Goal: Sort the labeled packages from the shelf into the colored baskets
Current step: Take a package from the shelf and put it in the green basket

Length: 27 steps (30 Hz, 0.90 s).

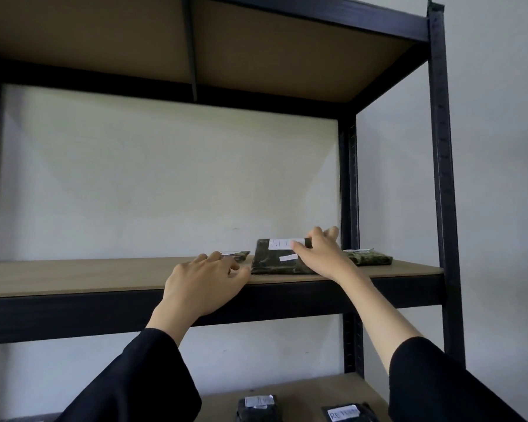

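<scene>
- The fingers point(299, 245) of the right hand point(319, 254) lie on top of a dark green package point(275, 263), thumb tip on its upper white label point(282, 243) and the other fingers reaching past the package's far right corner; whether they curl round that edge or only press down, I cannot tell.
- The fingers point(223, 260) of the left hand point(201, 281) are loosely bent and rest on the shelf board point(73, 275) near its front edge, grasping nothing; the thumb tip is just beside the near left corner of that package.
- The package lies flat on the middle shelf board, right of centre and close to the front edge, with a second small white strip point(288, 257) below the label; the writing is too blurred to read.
- A smaller green package point(240, 255) lies just behind the left fingers, largely hidden by them.
- Another green package point(369, 257) lies near the right end of the same board, beside the rear black upright point(349, 184).
- Both forearms come up from below in black sleeves point(141, 385).
- On the lower shelf board point(305, 394), two dark packages with white labels point(258, 406) point(345, 412) sit near the bottom edge of the view.
- A pale wall point(165, 178) shows behind the black metal rack.
</scene>
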{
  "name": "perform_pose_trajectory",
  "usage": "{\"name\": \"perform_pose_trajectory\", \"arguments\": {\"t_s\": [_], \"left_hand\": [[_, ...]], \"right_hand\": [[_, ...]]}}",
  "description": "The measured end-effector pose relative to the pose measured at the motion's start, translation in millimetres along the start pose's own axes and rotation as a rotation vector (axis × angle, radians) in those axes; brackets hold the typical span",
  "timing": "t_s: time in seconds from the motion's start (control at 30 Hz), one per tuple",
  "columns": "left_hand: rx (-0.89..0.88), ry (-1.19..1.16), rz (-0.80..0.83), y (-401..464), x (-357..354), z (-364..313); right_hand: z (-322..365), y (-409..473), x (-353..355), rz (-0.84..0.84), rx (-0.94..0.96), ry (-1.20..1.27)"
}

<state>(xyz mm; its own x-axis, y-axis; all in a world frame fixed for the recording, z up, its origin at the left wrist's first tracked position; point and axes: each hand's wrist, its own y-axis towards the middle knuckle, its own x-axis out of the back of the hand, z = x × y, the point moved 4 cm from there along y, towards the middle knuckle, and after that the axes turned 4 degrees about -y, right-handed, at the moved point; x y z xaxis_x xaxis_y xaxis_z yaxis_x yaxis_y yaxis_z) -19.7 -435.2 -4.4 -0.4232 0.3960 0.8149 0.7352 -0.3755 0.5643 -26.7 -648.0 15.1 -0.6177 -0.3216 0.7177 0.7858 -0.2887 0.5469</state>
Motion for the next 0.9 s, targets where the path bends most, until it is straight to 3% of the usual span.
{"name": "perform_pose_trajectory", "arguments": {"t_s": [0.13,0.33,0.63,0.9], "left_hand": [[0.009,-0.011,0.016,-1.1,0.9,-0.5],[0.009,-0.007,0.036,-2.2,1.9,-0.1],[-0.03,-0.022,0.03,-2.4,1.5,-1.8],[-0.119,-0.001,-0.092,-11.0,5.3,-0.1]], "right_hand": [[7.6,-9.4,8.2,-0.162,0.197,0.047],[11.7,-14.9,11.8,-0.12,0.333,0.158],[5.4,-14.0,8.8,-0.173,0.296,0.228],[25.0,-30.2,14.7,-0.389,0.341,0.207]]}}
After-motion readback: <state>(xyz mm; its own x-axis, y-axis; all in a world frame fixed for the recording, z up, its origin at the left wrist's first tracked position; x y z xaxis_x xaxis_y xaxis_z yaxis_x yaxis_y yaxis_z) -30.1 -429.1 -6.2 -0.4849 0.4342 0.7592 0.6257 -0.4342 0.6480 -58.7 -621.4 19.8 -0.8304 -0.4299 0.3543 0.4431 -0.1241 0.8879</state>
